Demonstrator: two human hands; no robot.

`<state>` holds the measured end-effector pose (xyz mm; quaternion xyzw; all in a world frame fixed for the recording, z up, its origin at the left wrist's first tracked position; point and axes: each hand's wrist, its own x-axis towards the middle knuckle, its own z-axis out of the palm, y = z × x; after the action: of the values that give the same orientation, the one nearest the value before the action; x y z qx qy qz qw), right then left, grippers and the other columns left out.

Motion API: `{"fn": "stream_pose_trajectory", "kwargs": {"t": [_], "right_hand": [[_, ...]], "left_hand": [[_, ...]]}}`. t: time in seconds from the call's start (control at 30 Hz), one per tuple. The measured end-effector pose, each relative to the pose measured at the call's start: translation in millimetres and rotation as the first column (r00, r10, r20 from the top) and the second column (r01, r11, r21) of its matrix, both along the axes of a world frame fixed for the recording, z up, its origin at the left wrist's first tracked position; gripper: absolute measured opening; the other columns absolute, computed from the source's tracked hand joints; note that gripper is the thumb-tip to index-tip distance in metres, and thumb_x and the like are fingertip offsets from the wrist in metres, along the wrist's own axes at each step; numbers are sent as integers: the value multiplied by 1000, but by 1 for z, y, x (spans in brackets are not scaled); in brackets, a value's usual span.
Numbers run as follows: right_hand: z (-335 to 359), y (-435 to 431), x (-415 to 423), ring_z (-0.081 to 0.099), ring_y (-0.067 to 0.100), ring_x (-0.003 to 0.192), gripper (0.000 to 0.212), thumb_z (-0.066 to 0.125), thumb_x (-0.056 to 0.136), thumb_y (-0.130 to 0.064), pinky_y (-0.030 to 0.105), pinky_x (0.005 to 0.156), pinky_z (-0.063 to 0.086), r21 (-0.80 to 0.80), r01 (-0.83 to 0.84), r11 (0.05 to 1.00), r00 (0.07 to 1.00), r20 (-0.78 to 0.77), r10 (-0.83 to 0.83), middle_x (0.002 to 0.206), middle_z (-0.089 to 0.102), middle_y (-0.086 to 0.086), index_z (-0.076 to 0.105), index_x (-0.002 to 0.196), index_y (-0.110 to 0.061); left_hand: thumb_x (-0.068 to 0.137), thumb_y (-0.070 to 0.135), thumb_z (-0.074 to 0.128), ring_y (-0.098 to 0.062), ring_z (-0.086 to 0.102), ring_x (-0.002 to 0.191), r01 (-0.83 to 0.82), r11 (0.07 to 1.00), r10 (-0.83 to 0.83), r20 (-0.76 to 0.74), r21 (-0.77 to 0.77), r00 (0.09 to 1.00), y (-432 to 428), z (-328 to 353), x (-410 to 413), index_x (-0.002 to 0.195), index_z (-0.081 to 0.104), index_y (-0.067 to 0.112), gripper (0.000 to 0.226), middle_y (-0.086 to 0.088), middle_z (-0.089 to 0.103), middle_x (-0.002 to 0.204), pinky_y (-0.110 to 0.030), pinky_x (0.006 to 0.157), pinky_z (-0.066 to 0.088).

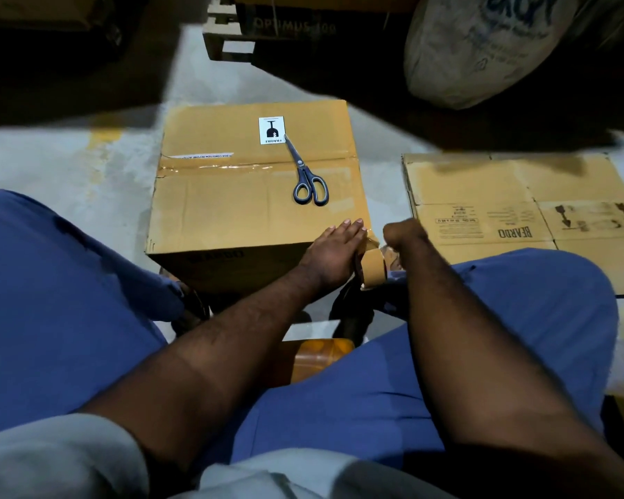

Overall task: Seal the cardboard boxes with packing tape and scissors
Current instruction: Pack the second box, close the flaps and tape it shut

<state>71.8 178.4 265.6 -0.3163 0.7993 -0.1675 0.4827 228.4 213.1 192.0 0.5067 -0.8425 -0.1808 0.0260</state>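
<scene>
Though half-hidden, tape [372, 265] beside left hand [334, 248].

Cardboard box [253, 196] sits dead centre on the floor [87, 167], scissors [305, 174] lying on top. Flattened cardboard [519, 196] lies just to its right. At the box's near right corner, the tape roll [371, 264] sits between left hand [334, 246] and right hand [404, 232]. A sack [483, 48] sits behind, to the right.
</scene>
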Motion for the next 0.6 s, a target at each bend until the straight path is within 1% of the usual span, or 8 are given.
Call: {"fn": "stream_pose_trajectory", "kwargs": {"t": [0.03, 0.13, 0.2, 0.3, 0.4, 0.5, 0.53, 0.6], "right_hand": [[6, -4, 2, 42, 9, 63, 27, 50, 97, -11, 26, 60, 42, -59, 44, 997, 999, 18, -43, 77, 46, 1, 43, 72, -20], [11, -12, 13, 50, 21, 60, 18, 47, 93, -6, 32, 62, 42, -107, 137, 985, 975, 189, -116, 73, 52, 11, 53, 75, -9], [16, -8, 25, 46, 24, 64, 16, 46, 94, -9, 37, 68, 41, -96, 77, 992, 979, 193, -58, 77, 51, 12, 54, 81, -7], [16, -2, 32, 40, 23, 59, 17, 43, 96, -12, 35, 62, 38, -28, 23, 999, 971, 239, -15, 72, 41, 9, 47, 80, -8], [7, -4, 29, 31, 20, 55, 18, 45, 89, -20, 31, 57, 30, 0, 48, 999, 953, 300, -46, 70, 34, 4, 36, 74, -15], [5, -8, 27, 31, 16, 49, 23, 47, 88, -30, 27, 54, 28, 28, 87, 996, 936, 340, -91, 69, 35, 1, 38, 73, -15], [5, -9, 28, 35, 16, 50, 24, 47, 90, -33, 27, 53, 28, 50, 79, 996, 934, 346, -91, 72, 39, 2, 43, 77, -13], [5, -12, 29, 47, 19, 68, 30, 45, 96, -36, 28, 56, 33, 52, 47, 998, 944, 324, -61, 86, 47, 5, 52, 101, -7]], "left_hand": [[97, 26, 55, -23, 8, 156, -7, 1000, 6, -7, -11, 1000, 1, -1, 0, 162, 15, 14, 78, -4, 8, 170, -38, 125, 5], [96, 22, 57, -24, 11, 156, -21, 999, 21, -11, -48, 1000, 5, -1, -1, 162, 17, 14, 78, -4, 11, 170, -37, 125, 6], [96, 21, 59, -25, 10, 156, -23, 998, 24, 0, -63, 1000, 6, -2, -2, 162, 16, 15, 79, -2, 9, 170, -37, 124, 5], [94, 22, 62, -25, 4, 156, -17, 998, 20, 52, -56, 998, 8, -3, -2, 163, 9, 17, 87, -1, 3, 171, -38, 125, 3], [96, 27, 58, -24, 1, 156, 9, 999, -4, 102, -46, 995, 7, -6, -4, 163, 5, 17, 86, -1, 0, 171, -40, 125, 4], [98, 32, 53, -24, 4, 156, 33, 996, -24, 119, -79, 993, 5, -8, -3, 163, 9, 18, 80, 0, 3, 171, -43, 125, 7], [98, 35, 52, -25, 7, 156, 46, 995, -35, 121, -89, 992, 3, -7, 0, 163, 12, 19, 78, 1, 6, 170, -45, 125, 9], [95, 37, 54, -26, 14, 155, 48, 996, -40, 102, -79, 994, -4, 0, 5, 160, 23, 21, 74, -1, 16, 169, -50, 125, 12]]}}
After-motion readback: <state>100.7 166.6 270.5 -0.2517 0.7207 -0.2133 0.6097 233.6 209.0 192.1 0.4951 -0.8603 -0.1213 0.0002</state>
